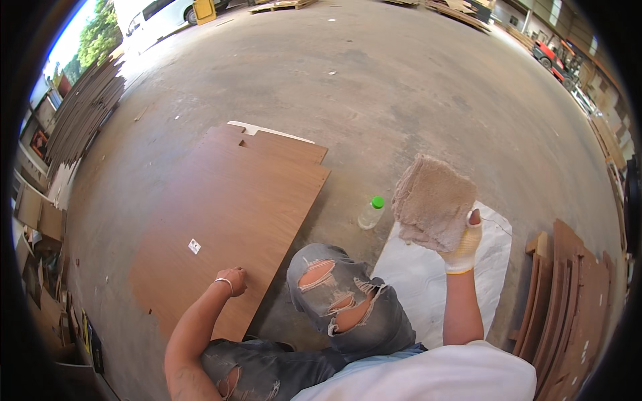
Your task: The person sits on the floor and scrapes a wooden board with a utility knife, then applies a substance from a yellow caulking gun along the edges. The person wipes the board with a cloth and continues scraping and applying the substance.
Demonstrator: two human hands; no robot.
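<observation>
My right hand (pixel 464 245), in a white knit glove with a yellow cuff edge, grips a thick, folded beige cloth (pixel 434 200) by its lower right side. The thumb tip shows bare. The cloth is held up above a white sheet (pixel 426 285) spread on the floor. My left hand (pixel 234 280), bare with a white band on its wrist, is curled into a fist at a large brown wood-grain panel (pixel 225 200); no object shows in it. A small white label (pixel 194 246) with print lies on the panel, which has notches cut in its far edge.
A clear plastic bottle (pixel 369 216) with a green cap is on the concrete floor between panel and sheet. Brown boards (pixel 567 301) are stacked at right. Long planks (pixel 85 110) and cardboard (pixel 42 215) line the left. Farther off are a white van (pixel 163 17) and a red forklift (pixel 551 59).
</observation>
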